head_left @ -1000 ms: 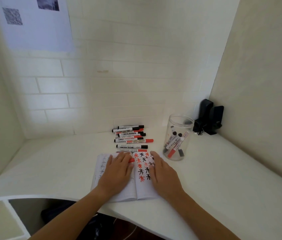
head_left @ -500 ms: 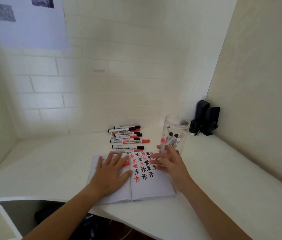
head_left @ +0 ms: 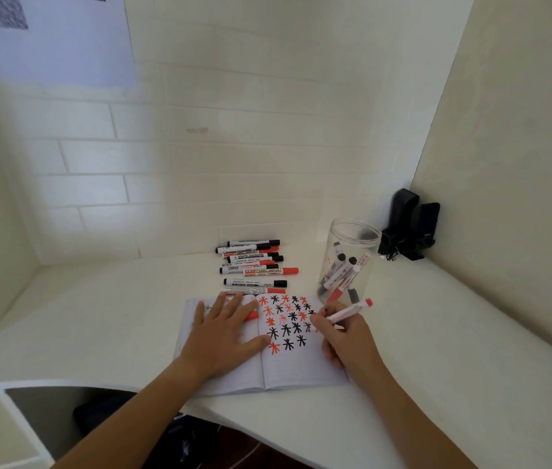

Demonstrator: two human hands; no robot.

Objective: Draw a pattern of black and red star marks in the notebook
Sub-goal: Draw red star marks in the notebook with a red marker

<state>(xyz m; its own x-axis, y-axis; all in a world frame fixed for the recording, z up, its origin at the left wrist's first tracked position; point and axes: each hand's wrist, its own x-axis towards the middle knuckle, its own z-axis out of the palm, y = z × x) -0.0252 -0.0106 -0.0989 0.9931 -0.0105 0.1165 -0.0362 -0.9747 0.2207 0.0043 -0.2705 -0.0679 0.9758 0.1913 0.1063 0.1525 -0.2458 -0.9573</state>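
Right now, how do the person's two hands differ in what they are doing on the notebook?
The left hand lies flat with fingers spread on the left page of the notebook, while the right hand has its fingers curled around a red marker. The left hand holds nothing; the right hand holds the marker at the right page, beside the star marks. Both rest on the open notebook.

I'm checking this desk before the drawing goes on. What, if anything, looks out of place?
One thing: a red marker cap lies on the open notebook, half under the left hand pressing the left page. The right hand holds a marker.
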